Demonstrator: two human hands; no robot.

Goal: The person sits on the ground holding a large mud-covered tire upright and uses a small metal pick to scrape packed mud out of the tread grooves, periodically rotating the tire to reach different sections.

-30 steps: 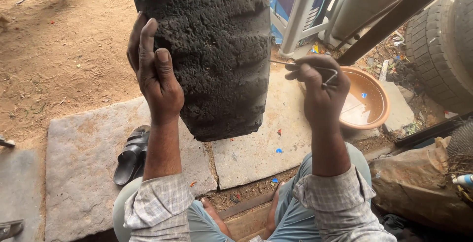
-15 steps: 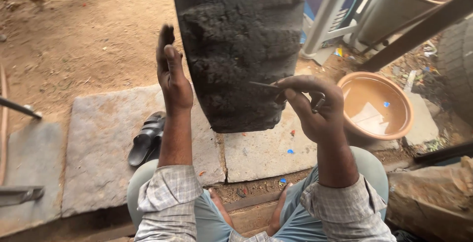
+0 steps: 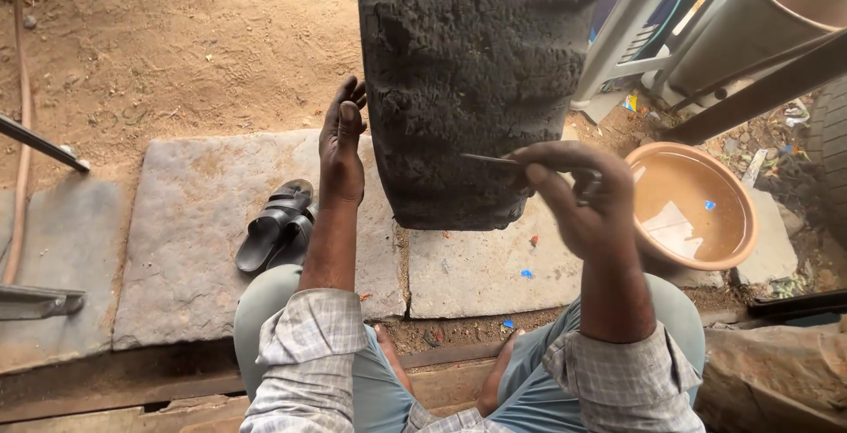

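tyre (image 3: 476,89) standing upright on the stone slab (image 3: 194,248) near its far edge | left hand (image 3: 340,146) bracing the sidewall, fingers spread flat | right hand (image 3: 582,195) pinching a thin metal probe (image 3: 490,160), tip nearing the tread | judgement: keeping the brace firm and the tip angle shallow is steadying the work

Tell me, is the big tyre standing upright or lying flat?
Upright: the tyre stands on its tread on the stone slab, left hand against its side.
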